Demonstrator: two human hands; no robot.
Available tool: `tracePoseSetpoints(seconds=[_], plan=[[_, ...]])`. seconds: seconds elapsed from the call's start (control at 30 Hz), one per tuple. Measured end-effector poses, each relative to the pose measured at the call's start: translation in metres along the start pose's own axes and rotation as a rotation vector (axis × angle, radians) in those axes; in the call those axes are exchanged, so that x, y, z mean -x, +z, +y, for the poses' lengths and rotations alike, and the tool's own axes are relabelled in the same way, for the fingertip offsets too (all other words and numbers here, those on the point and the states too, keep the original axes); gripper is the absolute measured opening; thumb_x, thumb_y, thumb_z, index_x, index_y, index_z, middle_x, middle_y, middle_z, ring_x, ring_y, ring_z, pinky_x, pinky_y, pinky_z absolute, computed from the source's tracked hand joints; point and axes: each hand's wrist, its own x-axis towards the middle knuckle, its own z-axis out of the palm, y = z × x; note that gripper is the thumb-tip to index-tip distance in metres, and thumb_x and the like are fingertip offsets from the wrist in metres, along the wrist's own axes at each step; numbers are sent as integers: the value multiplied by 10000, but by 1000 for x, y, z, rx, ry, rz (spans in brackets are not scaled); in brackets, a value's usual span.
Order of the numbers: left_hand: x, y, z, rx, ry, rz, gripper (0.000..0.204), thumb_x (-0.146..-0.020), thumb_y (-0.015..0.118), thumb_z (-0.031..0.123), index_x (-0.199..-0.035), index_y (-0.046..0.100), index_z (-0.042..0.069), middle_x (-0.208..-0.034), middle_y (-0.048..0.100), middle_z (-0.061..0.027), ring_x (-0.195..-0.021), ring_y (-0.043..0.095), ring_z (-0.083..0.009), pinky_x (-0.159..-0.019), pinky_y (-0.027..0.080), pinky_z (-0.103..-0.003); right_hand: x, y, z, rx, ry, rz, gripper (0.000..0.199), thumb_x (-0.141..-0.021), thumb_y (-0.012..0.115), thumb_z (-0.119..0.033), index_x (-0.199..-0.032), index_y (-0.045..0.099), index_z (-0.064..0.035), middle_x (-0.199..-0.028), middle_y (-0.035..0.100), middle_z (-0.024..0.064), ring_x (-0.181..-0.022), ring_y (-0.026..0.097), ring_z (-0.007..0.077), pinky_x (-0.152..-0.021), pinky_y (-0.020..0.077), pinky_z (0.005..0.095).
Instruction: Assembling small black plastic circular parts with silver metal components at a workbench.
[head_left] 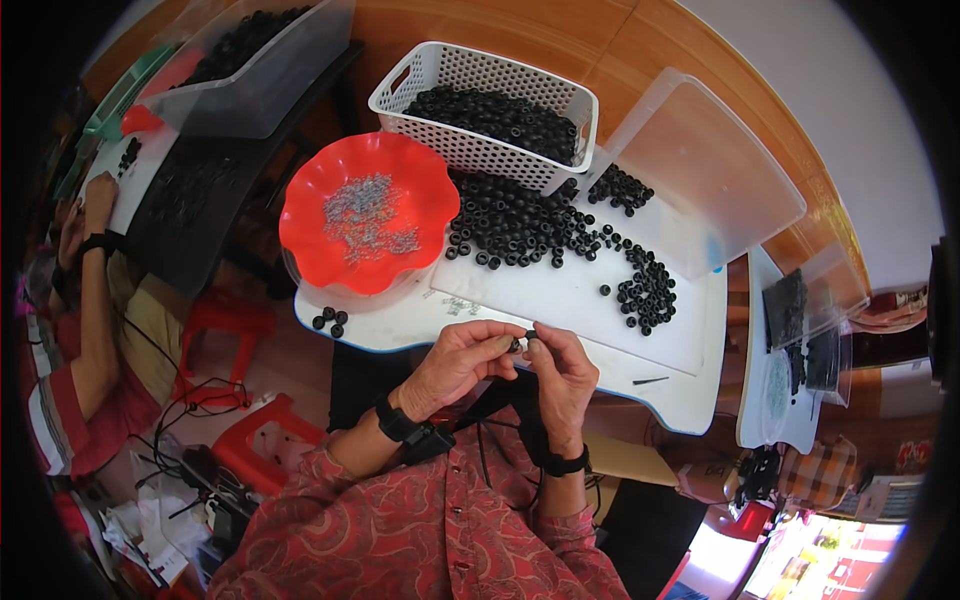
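Black part (516, 346), small, held by the near edge of the table (385, 325). My left hand (465, 362) pinches it, thumb to forefinger; my right hand (562, 375) grips it as well, fingertips pressed close (one piece or a joined pair, I cannot tell). Beyond: loose black caps (520, 225) heaped on a white board (572, 302). Left of these, a red dish (308, 215) with silvery bits (362, 208). Behind them, a white basket (500, 72), more caps inside.

White, blue-edged table (392, 318) — flat white board (570, 300), small black rings (341, 317), thin dark stick (650, 380) on top.
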Motion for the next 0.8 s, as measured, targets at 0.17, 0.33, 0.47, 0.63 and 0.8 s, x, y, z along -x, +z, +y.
tracePoseSetpoints(seconds=[0.17, 0.33, 0.47, 0.63, 0.8], plan=[[2, -3, 0, 2, 2, 6, 270, -987, 547, 112, -1207, 594, -37, -923, 630, -75, -813, 641, -132, -771, 577, -318, 0, -2, -4, 19, -12, -26, 204, -880, 646, 41, -1078, 684, 16, -943, 637, 44, -779, 605, 85, -678, 488, 208], [3, -3, 0, 12, -9, -11, 281, -992, 543, 133, -1213, 593, -32, -931, 650, -83, -802, 662, -149, -785, 566, -295, 1, -1, -3, 17, 19, -19, 190, -878, 653, 35, -1062, 690, 9, -931, 642, 35, -762, 593, 78, -658, 478, 206], [3, -3, -1, 29, 0, -18, 281, -992, 542, 132, -1212, 591, -36, -931, 650, -84, -800, 662, -151, -782, 567, -297, 2, -1, -3, -3, 70, -13, 138, -876, 667, 20, -1012, 681, 12, -892, 646, 25, -761, 587, 72, -656, 470, 203], [2, -3, 1, 62, -11, -35, 260, -982, 549, 92, -1202, 599, -38, -977, 646, -91, -826, 636, -133, -774, 574, -306, 3, 2, -3, -74, 94, -15, 126, -879, 674, 6, -1004, 658, 9, -870, 650, 17, -766, 592, 73, -661, 470, 204], [1, -3, 1, 57, -6, -46, 260, -983, 546, 88, -1201, 597, -43, -990, 645, -88, -824, 630, -127, -772, 576, -305, 3, 3, -6, -75, 113, -12, 141, -900, 653, -1, -1040, 646, 13, -913, 654, 29, -782, 606, 79, -669, 472, 208]])
